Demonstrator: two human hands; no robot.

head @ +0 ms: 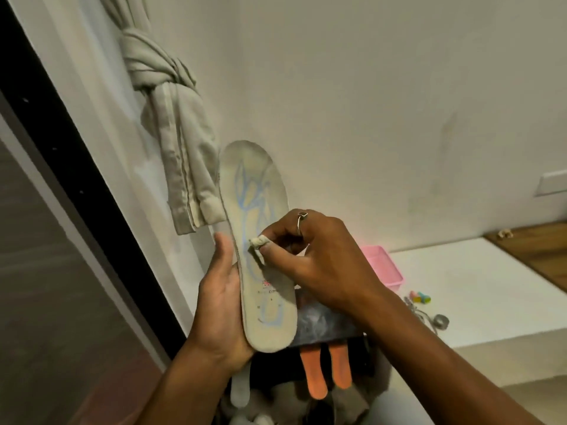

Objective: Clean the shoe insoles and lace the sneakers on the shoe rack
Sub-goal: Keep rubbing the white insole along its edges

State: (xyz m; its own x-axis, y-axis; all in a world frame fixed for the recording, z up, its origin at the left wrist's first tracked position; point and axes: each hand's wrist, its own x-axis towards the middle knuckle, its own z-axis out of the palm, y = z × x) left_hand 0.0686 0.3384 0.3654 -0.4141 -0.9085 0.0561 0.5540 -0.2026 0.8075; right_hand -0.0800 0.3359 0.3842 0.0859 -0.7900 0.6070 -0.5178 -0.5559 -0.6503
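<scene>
A pale grey insole with light blue and yellow markings stands upright in front of me, heel end down. My left hand grips it from the left side, thumb along its edge. My right hand pinches a small wad of whitish cloth and presses it against the middle of the insole. There is a ring on one finger of the right hand. Below the hands, two orange insoles and a white insole stick out over a dark shoe rack top.
A knotted grey curtain hangs at the left beside a dark door frame. On the white ledge at the right sit a pink basket, small colourful items and a metal object. Pale sneakers lie at the bottom.
</scene>
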